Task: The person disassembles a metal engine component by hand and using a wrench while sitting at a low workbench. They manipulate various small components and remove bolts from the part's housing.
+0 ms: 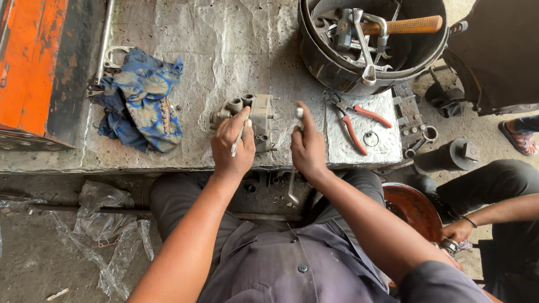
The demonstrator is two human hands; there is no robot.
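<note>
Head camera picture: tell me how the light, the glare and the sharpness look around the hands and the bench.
Head view: soft, even daylight with only faint shadows; the metal bench top shines pale with glare near the top; the left hand, the right hand and the grey metal part are sharp; straight edges bow toward the corners as with a wide lens; the black bucket is dark inside.

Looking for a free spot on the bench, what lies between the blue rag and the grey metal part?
In the head view, only bare bench top separates the blue rag and the grey metal part.
</note>
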